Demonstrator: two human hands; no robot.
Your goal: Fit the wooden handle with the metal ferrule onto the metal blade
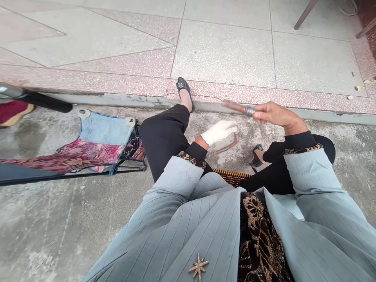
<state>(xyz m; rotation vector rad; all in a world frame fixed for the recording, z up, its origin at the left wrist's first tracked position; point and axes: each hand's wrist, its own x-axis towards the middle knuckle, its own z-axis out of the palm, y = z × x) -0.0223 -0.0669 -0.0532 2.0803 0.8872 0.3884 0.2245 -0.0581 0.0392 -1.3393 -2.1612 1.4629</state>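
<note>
Reddish-brown, the blurred rod bears silvery coils.

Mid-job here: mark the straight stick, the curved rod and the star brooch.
Straight stick [237, 107]: head view, middle of its bare shaft.
Curved rod [231, 146]: head view, just below its bend.
Star brooch [198, 267]: head view, centre.

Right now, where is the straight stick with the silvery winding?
In the head view, the straight stick is right of centre, gripped by the bare right hand, near the gloved left hand.
</note>
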